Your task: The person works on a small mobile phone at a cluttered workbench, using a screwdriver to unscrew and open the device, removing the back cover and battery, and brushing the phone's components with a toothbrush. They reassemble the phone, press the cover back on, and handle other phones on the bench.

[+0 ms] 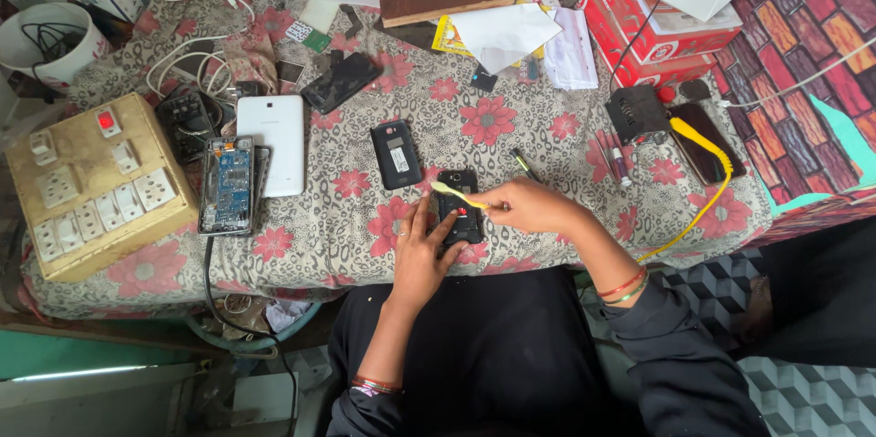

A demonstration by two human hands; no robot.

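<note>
Pinching yellow toothbrush [459,194] in right hand [529,207], bristles over opened black phone [459,206] at frame centre; left hand [422,254] spread, steadying phone. Risk: hard scrubbing could dislodge small parts.

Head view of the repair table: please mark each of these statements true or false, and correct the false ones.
1. The right hand holds a yellow toothbrush over the opened black phone. True.
2. The left hand rests away from that phone. False: its fingers touch the phone and steady it.
3. A white tablet lies left of the hands, beside a bare circuit board. True.
4. The switchboard with sockets stands at the right end of the table. False: it is at the left end.
5. A yellow coiled cable lies to the right. True.
</note>
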